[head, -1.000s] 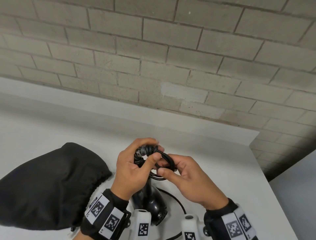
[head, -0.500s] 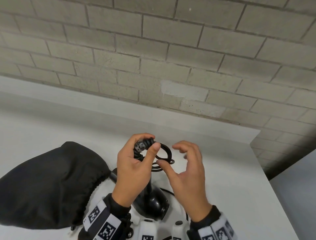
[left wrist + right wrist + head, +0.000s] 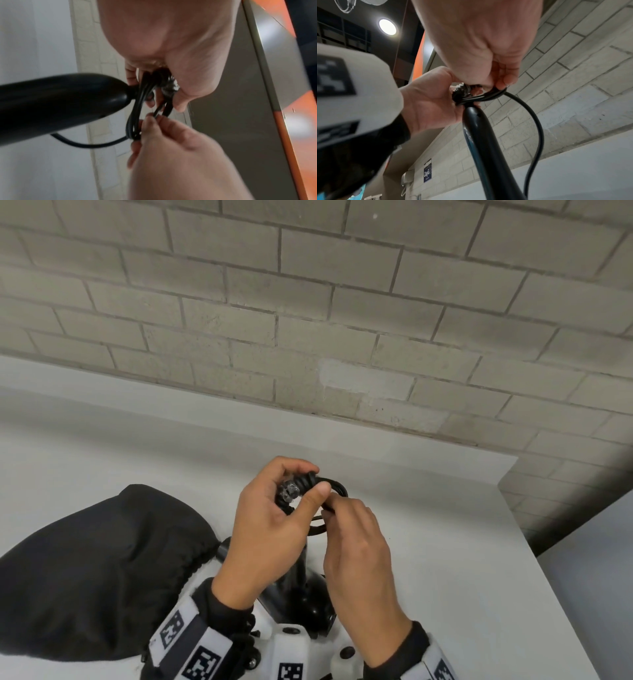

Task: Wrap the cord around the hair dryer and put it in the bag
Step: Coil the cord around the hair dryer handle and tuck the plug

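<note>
The black hair dryer (image 3: 301,594) stands between my wrists with its handle (image 3: 486,142) (image 3: 56,104) pointing up. My left hand (image 3: 274,525) (image 3: 429,102) grips the handle's top end, where several loops of black cord (image 3: 301,484) (image 3: 137,112) (image 3: 481,97) are gathered. My right hand (image 3: 356,546) (image 3: 488,56) (image 3: 159,129) pinches the loops of cord beside the left thumb. One loose strand (image 3: 537,135) hangs down along the handle. The black drawstring bag (image 3: 92,570) lies on the table to the left.
A white table (image 3: 445,542) carries everything; its right edge (image 3: 555,587) and far right corner are close by. A grey brick wall (image 3: 308,320) rises behind a white ledge at the back.
Half a second ago my right hand was spread apart from the cord; it has closed back in and now pinches the loops. The left hand keeps its grip on the handle end.
</note>
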Action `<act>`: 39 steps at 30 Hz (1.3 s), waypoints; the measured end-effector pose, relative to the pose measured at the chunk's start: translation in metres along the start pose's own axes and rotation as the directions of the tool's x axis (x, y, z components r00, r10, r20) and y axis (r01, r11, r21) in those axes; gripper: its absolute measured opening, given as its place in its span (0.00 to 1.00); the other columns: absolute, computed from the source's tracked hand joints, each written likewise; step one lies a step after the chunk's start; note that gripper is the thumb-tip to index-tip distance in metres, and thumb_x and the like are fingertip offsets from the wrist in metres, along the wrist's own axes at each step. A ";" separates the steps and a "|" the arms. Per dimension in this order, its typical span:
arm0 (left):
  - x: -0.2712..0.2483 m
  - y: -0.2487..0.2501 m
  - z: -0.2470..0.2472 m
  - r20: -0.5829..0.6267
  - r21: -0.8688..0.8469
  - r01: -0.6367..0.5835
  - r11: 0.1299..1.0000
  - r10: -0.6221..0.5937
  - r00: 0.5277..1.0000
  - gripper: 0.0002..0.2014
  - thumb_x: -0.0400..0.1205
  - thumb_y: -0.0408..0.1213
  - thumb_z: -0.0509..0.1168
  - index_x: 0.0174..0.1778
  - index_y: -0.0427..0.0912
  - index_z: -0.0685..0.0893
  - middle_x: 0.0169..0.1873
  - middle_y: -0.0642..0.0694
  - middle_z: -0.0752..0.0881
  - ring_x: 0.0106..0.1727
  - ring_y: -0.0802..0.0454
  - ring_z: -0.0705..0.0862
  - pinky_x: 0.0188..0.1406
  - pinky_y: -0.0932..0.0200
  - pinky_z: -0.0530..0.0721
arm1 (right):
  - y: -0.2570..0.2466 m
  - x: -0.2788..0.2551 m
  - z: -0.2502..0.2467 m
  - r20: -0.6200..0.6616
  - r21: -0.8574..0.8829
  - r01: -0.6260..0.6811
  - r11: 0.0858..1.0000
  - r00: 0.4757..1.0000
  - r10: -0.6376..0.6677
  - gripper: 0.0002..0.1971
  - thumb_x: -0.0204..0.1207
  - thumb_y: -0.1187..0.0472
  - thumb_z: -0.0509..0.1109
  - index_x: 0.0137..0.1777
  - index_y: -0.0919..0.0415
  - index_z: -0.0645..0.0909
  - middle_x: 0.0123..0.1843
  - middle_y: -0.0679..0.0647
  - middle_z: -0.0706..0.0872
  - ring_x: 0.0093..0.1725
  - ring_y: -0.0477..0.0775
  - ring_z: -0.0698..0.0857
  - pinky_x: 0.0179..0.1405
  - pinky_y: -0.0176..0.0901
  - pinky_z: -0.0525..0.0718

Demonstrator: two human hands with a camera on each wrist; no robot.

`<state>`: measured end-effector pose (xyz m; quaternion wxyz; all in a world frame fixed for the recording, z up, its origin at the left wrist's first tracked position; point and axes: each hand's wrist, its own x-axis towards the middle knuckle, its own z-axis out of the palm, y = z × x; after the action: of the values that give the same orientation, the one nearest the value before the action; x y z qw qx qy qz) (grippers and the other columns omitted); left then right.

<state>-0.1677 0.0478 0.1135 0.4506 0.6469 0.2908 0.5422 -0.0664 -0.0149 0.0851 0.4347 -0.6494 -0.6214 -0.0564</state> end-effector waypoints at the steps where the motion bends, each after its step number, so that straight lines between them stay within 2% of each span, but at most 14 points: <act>1: -0.002 -0.001 0.004 -0.020 0.018 -0.018 1.000 0.019 1.000 0.07 0.80 0.32 0.73 0.51 0.46 0.84 0.42 0.57 0.88 0.44 0.62 0.87 0.43 0.75 0.81 | -0.002 0.001 0.000 0.010 0.035 -0.051 0.998 0.999 0.050 0.13 0.85 0.57 0.56 0.65 0.53 0.76 0.51 0.46 0.83 0.49 0.46 0.81 0.46 0.32 0.80; 6: -0.001 -0.022 0.005 -0.134 0.183 -0.162 0.970 0.188 0.973 0.07 0.83 0.47 0.66 0.54 0.51 0.81 0.44 0.59 0.86 0.48 0.58 0.87 0.48 0.68 0.82 | -0.013 0.015 -0.022 0.282 0.327 -0.424 0.845 0.897 0.341 0.07 0.84 0.59 0.64 0.52 0.51 0.85 0.44 0.44 0.88 0.46 0.41 0.86 0.48 0.31 0.83; 8: 0.000 -0.025 0.004 -0.161 0.205 -0.206 0.957 0.241 0.957 0.08 0.83 0.47 0.65 0.54 0.49 0.81 0.43 0.59 0.86 0.47 0.60 0.86 0.48 0.70 0.81 | -0.012 0.027 -0.040 0.452 0.439 -0.579 0.687 0.803 0.388 0.08 0.83 0.60 0.66 0.46 0.53 0.87 0.40 0.48 0.90 0.42 0.46 0.86 0.45 0.35 0.84; 11: -0.002 -0.027 0.004 -0.179 0.212 -0.263 0.941 0.302 0.936 0.07 0.83 0.44 0.64 0.53 0.47 0.80 0.42 0.58 0.86 0.44 0.62 0.86 0.47 0.72 0.80 | -0.002 0.043 -0.056 0.695 0.567 -0.775 0.279 0.632 0.343 0.09 0.83 0.63 0.66 0.48 0.65 0.87 0.35 0.53 0.85 0.37 0.51 0.80 0.41 0.44 0.81; 13: -0.003 -0.027 0.006 -0.175 0.200 -0.282 0.938 0.317 0.932 0.07 0.83 0.43 0.65 0.53 0.45 0.80 0.39 0.54 0.87 0.40 0.60 0.88 0.44 0.70 0.82 | 0.003 0.046 -0.060 0.748 0.579 -0.802 0.149 0.594 0.296 0.11 0.81 0.59 0.67 0.46 0.66 0.87 0.32 0.53 0.80 0.34 0.50 0.76 0.41 0.46 0.79; 18: -0.002 -0.026 0.011 -0.189 0.171 -0.269 0.948 0.299 0.935 0.07 0.82 0.41 0.66 0.51 0.43 0.81 0.34 0.58 0.87 0.37 0.69 0.88 0.40 0.77 0.79 | 0.003 0.028 -0.056 0.595 0.565 -0.593 0.574 0.775 0.214 0.03 0.79 0.60 0.73 0.45 0.59 0.84 0.40 0.51 0.89 0.44 0.48 0.86 0.50 0.38 0.83; 22: 0.000 -0.032 0.008 -0.223 0.176 -0.231 0.957 0.267 0.937 0.08 0.82 0.47 0.66 0.52 0.48 0.81 0.36 0.54 0.87 0.29 0.61 0.88 0.32 0.67 0.84 | -0.003 0.007 -0.043 0.407 0.469 -0.331 0.819 0.904 0.132 0.04 0.83 0.58 0.68 0.52 0.48 0.82 0.50 0.45 0.88 0.55 0.47 0.87 0.57 0.42 0.85; 24: -0.001 -0.034 0.008 -0.246 0.176 -0.215 0.961 0.255 0.935 0.08 0.83 0.48 0.66 0.53 0.49 0.80 0.34 0.53 0.86 0.27 0.57 0.88 0.29 0.60 0.85 | -0.006 0.002 -0.040 0.323 0.447 -0.287 0.847 0.935 0.147 0.04 0.83 0.55 0.66 0.53 0.49 0.83 0.49 0.45 0.89 0.54 0.48 0.88 0.56 0.42 0.86; 30: 0.000 -0.035 0.014 -0.297 0.188 -0.239 0.953 0.287 0.911 0.09 0.83 0.48 0.65 0.52 0.46 0.79 0.28 0.50 0.84 0.20 0.58 0.85 0.20 0.61 0.81 | -0.019 0.014 -0.058 0.350 0.501 -0.430 0.751 0.894 0.279 0.07 0.83 0.56 0.67 0.46 0.53 0.85 0.37 0.47 0.91 0.38 0.41 0.87 0.44 0.39 0.84; 32: 0.000 -0.037 0.014 -0.290 0.196 -0.255 0.947 0.304 0.908 0.09 0.83 0.48 0.65 0.53 0.47 0.79 0.28 0.50 0.84 0.20 0.58 0.85 0.20 0.60 0.81 | -0.016 0.019 -0.067 0.475 0.607 -0.591 0.531 0.806 0.354 0.10 0.81 0.56 0.68 0.42 0.60 0.86 0.29 0.51 0.86 0.29 0.47 0.79 0.36 0.40 0.80; 34: 0.000 -0.040 0.014 -0.268 0.219 -0.278 0.935 0.332 0.904 0.11 0.84 0.52 0.64 0.53 0.49 0.79 0.28 0.50 0.85 0.23 0.55 0.86 0.23 0.60 0.82 | -0.011 0.021 -0.072 0.629 0.690 -0.710 0.144 0.685 0.367 0.11 0.77 0.55 0.72 0.40 0.63 0.87 0.23 0.53 0.77 0.27 0.48 0.72 0.27 0.39 0.75; 36: 0.000 -0.043 0.014 -0.246 0.241 -0.290 0.926 0.348 0.905 0.13 0.85 0.55 0.62 0.54 0.50 0.80 0.28 0.49 0.85 0.26 0.52 0.88 0.27 0.60 0.82 | -0.003 0.017 -0.071 0.698 0.705 -0.698 -0.125 0.652 0.298 0.13 0.72 0.53 0.79 0.40 0.63 0.86 0.23 0.51 0.74 0.27 0.48 0.72 0.24 0.38 0.73; 37: 0.001 -0.043 0.014 -0.247 0.244 -0.286 0.927 0.345 0.906 0.14 0.85 0.56 0.62 0.54 0.50 0.80 0.28 0.49 0.85 0.27 0.51 0.88 0.28 0.60 0.82 | 0.000 0.012 -0.069 0.671 0.733 -0.673 -0.096 0.693 0.264 0.13 0.68 0.52 0.82 0.40 0.62 0.85 0.25 0.52 0.76 0.29 0.48 0.74 0.27 0.38 0.75; 39: 0.004 -0.044 0.012 -0.264 0.253 -0.275 0.928 0.340 0.903 0.15 0.85 0.56 0.62 0.54 0.49 0.80 0.28 0.49 0.85 0.27 0.50 0.88 0.28 0.56 0.84 | 0.006 0.000 -0.062 0.550 0.775 -0.595 0.213 0.801 0.238 0.09 0.66 0.55 0.81 0.40 0.56 0.84 0.36 0.53 0.86 0.39 0.49 0.83 0.40 0.37 0.80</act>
<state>-0.1498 0.0665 0.0761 0.2381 0.6376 0.3060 0.6657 -0.0326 -0.0530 0.1203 0.6153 -0.4283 -0.3972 0.5293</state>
